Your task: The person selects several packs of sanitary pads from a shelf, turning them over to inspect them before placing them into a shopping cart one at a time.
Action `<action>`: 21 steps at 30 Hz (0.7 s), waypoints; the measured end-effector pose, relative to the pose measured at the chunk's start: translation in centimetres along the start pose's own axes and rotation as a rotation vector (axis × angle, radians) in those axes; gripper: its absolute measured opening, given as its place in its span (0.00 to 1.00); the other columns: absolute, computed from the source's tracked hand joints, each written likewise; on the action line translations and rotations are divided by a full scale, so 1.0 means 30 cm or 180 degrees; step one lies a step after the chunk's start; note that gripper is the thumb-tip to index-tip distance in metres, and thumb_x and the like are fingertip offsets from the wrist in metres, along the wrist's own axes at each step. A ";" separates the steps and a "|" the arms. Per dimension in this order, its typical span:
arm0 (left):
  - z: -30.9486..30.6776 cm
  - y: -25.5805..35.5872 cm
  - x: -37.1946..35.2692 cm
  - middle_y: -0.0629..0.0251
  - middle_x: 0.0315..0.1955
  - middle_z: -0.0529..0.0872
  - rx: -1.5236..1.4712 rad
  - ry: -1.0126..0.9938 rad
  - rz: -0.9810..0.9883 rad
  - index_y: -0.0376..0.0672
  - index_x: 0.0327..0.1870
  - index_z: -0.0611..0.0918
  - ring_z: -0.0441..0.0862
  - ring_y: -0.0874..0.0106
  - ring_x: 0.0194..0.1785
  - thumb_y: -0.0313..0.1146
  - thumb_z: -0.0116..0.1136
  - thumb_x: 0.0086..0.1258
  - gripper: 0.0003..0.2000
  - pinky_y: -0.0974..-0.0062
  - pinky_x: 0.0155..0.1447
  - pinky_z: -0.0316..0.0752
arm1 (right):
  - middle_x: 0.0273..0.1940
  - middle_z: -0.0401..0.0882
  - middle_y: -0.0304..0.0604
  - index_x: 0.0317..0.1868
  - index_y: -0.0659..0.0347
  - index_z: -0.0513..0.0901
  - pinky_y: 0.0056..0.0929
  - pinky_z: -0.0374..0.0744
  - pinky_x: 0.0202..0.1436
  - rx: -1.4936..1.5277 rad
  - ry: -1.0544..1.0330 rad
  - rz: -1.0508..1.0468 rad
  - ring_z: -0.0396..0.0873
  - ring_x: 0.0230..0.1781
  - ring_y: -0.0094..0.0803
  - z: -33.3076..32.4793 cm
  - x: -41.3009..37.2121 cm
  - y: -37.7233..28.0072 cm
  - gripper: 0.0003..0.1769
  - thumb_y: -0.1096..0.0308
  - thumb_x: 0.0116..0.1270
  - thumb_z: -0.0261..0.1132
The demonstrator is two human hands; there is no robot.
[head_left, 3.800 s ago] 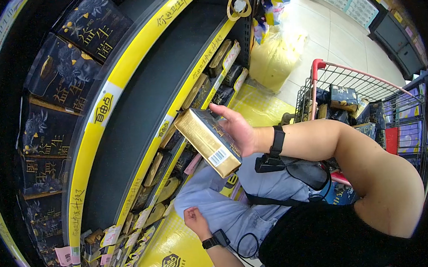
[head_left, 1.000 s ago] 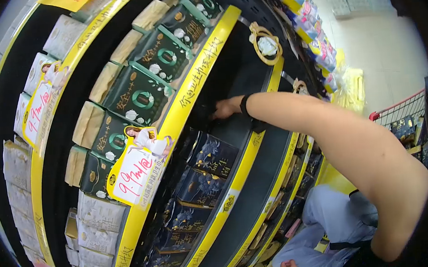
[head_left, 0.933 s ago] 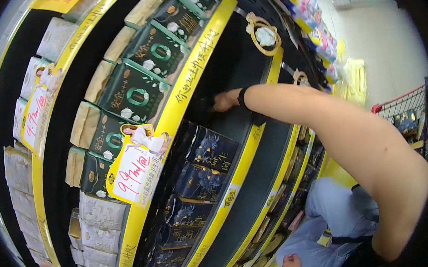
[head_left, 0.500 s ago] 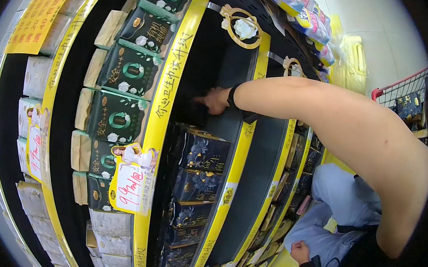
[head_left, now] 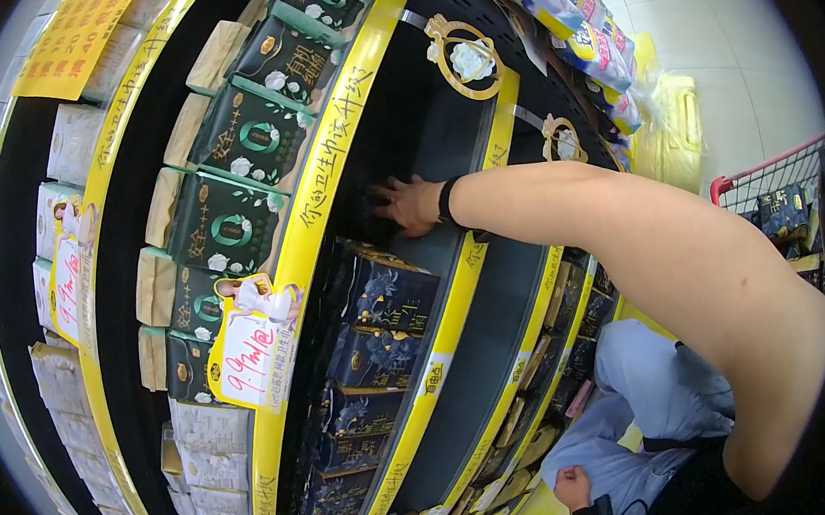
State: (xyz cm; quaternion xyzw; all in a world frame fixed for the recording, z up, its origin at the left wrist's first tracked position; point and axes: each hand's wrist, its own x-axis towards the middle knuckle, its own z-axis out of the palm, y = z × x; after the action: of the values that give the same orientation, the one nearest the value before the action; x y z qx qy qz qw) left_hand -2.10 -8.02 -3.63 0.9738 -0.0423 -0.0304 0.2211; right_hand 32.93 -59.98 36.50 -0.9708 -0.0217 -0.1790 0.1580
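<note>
My right hand [head_left: 409,206], a black band at its wrist, reaches into the dark shelf bay [head_left: 423,128] with its fingers spread. No package shows in it; whether its fingertips touch anything is hidden in shadow. Just below it in the picture stands a row of dark blue-black sanitary pad packs [head_left: 391,297] with blue flowers and gold print. Over by my jeans [head_left: 645,361], my left hand [head_left: 572,487] rests low with fingers curled and a dark watch at the wrist. Nothing is visible in it.
Yellow shelf edging [head_left: 332,196] runs alongside green packs [head_left: 232,136]. A price card [head_left: 252,350] hangs on it. Ring-shaped ornaments [head_left: 439,64] stick out above my forearm. A red-handled shopping cart [head_left: 766,175] holding dark packs stands at right, near yellow plastic-wrapped goods [head_left: 677,134].
My right hand has spread its fingers, which were bunched and pointing inward, and has shifted slightly down. My left hand stays by my jeans.
</note>
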 end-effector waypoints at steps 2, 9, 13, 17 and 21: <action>-0.001 -0.008 -0.006 0.49 0.29 0.87 0.0081 -0.0033 0.0035 0.41 0.38 0.81 0.84 0.47 0.36 0.37 0.60 0.67 0.09 0.54 0.42 0.77 | 0.82 0.43 0.45 0.79 0.44 0.61 0.67 0.68 0.69 -0.0113 0.0055 -0.0082 0.48 0.81 0.53 0.002 -0.011 -0.009 0.43 0.55 0.65 0.68; 0.010 -0.024 -0.007 0.63 0.22 0.86 -0.0067 0.0114 -0.0390 0.41 0.31 0.84 0.83 0.63 0.24 0.38 0.66 0.61 0.09 0.66 0.35 0.78 | 0.83 0.41 0.45 0.77 0.51 0.66 0.68 0.69 0.66 -0.0578 -0.0138 -0.0124 0.44 0.82 0.51 0.024 -0.007 -0.024 0.36 0.55 0.69 0.62; 0.005 -0.010 -0.004 0.61 0.24 0.87 -0.0135 0.0096 -0.0515 0.43 0.31 0.84 0.86 0.61 0.29 0.40 0.66 0.59 0.10 0.64 0.38 0.80 | 0.83 0.40 0.44 0.76 0.53 0.67 0.69 0.66 0.67 -0.0650 -0.0317 0.0013 0.41 0.83 0.48 0.011 -0.020 -0.044 0.34 0.53 0.72 0.58; 0.028 -0.032 -0.029 0.61 0.24 0.87 -0.0208 0.0123 -0.0529 0.43 0.30 0.84 0.86 0.61 0.29 0.39 0.66 0.60 0.09 0.63 0.39 0.79 | 0.82 0.44 0.43 0.76 0.53 0.64 0.63 0.62 0.73 -0.0660 -0.0422 0.0006 0.42 0.82 0.45 0.042 -0.025 -0.028 0.34 0.50 0.73 0.54; 0.042 -0.024 -0.043 0.61 0.23 0.87 -0.0340 0.0161 -0.0656 0.43 0.30 0.84 0.86 0.61 0.30 0.39 0.66 0.59 0.09 0.63 0.39 0.79 | 0.82 0.48 0.39 0.78 0.54 0.59 0.56 0.60 0.76 -0.0752 -0.0528 0.0075 0.46 0.81 0.43 0.019 -0.026 -0.040 0.37 0.49 0.74 0.53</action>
State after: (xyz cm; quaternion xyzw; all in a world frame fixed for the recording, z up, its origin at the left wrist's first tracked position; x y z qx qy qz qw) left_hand -3.43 -7.79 -5.03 0.9603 0.0653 -0.0307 0.2693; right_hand 32.27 -58.65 36.07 -0.9943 -0.0021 -0.0976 0.0424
